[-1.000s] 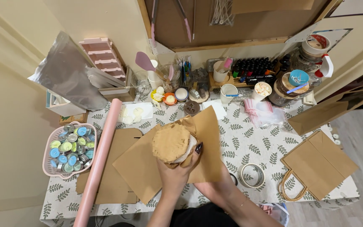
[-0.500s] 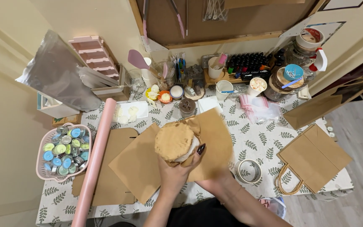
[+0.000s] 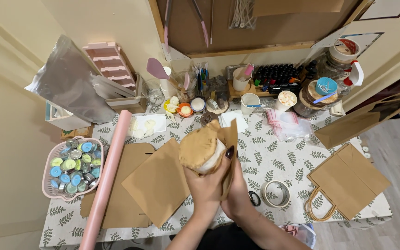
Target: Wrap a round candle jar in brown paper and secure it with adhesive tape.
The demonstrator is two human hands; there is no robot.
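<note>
Wrapping round candle jar (image 3: 200,150) in brown kraft paper (image 3: 230,139), held above table's centre. Left hand (image 3: 208,183) grips jar; right hand (image 3: 237,194) pinches paper. Best: keep folds tight, flat.

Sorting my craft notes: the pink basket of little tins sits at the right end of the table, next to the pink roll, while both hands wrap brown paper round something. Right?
Not quite. In the head view the pink basket sits at the left end of the table, beside the pink roll. The rest holds: the left hand and right hand wrap brown paper round something.
</note>
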